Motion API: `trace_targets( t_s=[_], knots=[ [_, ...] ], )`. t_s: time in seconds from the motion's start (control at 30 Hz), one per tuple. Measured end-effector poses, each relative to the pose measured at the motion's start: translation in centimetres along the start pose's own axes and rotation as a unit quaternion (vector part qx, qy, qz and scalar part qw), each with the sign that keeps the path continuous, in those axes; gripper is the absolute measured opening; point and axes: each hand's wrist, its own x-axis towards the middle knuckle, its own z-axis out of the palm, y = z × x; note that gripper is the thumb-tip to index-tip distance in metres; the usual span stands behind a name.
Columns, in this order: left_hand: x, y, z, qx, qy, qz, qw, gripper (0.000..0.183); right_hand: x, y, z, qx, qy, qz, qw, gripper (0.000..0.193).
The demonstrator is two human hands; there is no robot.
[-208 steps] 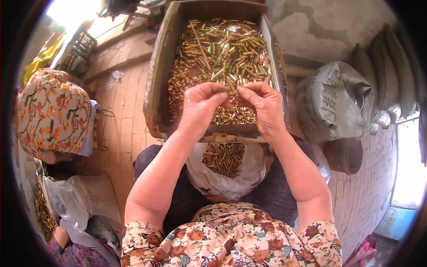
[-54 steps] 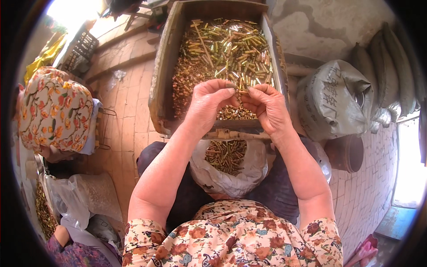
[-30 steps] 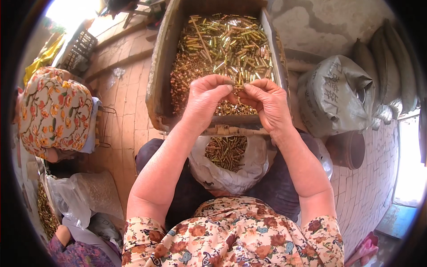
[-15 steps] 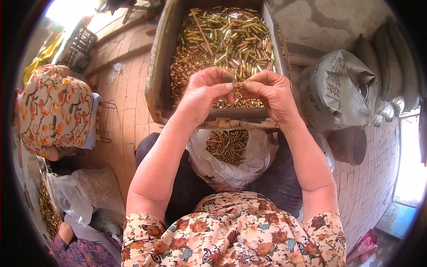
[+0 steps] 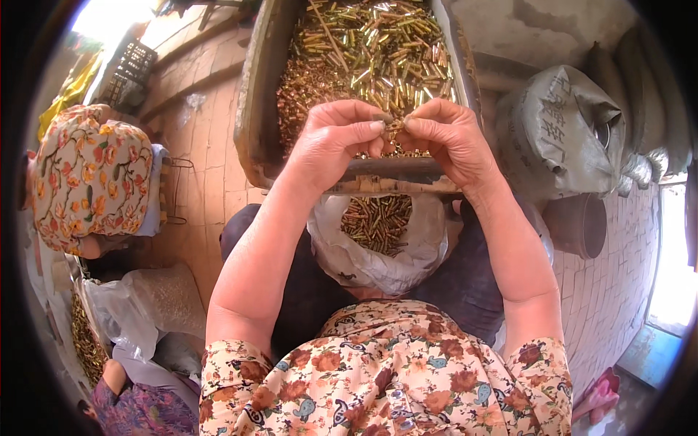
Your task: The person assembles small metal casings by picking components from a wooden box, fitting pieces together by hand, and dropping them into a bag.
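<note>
Both hands meet over the near part of a deep wooden tray (image 5: 254,94). My left hand (image 5: 340,134) is closed, thumb against the fingers. Opposite it, my right hand (image 5: 449,134) pinches with thumb and forefinger. Between the fingertips is a small gold-coloured metal piece (image 5: 393,131), too small and partly hidden to name its kind. Thin gold metal tubes (image 5: 385,36) lie heaped in the tray's far and right part. Tiny copper-coloured pieces (image 5: 309,91) fill the left side. Between my knees, a white sack (image 5: 331,243) stands open with many small metal tubes (image 5: 374,224) inside.
A thin stick (image 5: 329,35) lies across the heap. At right stand a stuffed grey sack (image 5: 556,134) and a dark bucket (image 5: 576,225). On the left sits a person in a flowered top (image 5: 94,182); another person's purple sleeve (image 5: 149,403) shows at lower left, near a clear plastic bag (image 5: 127,309).
The view has shifted a little, so the tray and sack sit higher in the picture. My hands stay close together, now slightly nearer the tray's front edge.
</note>
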Motion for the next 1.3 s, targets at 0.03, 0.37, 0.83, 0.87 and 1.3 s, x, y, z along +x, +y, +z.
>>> trace_targets(
  t_s=[0.03, 0.37, 0.83, 0.87, 1.3],
  knots=[
    [0.0, 0.0, 0.1, -0.001, -0.001, -0.002, 1.000, 0.014, 0.1, 0.1, -0.1, 0.001, 0.002, 0.001, 1.000, 0.007],
    [-0.6, -0.7, 0.7, -0.012, -0.001, 0.009, 1.000, 0.012, -0.3, 0.6, -0.2, 0.075, -0.049, 0.024, 0.996, 0.006],
    [-1.2, 1.8, 0.1, 0.191, 0.056, 0.032, 0.979, 0.014, -2.8, -0.7, -1.0, -0.316, -0.151, 0.031, 0.936, 0.013],
    [-1.0, 1.9, 0.0, 0.207, 0.073, 0.044, 0.975, 0.014, -2.8, -0.9, -0.7, -0.342, -0.153, 0.021, 0.927, 0.015],
    [3.2, -1.7, -1.2, 0.753, 0.053, 0.166, 0.635, 0.017, 4.9, 1.6, -3.2, -0.453, 0.036, -0.184, 0.871, 0.021]
  ],
)
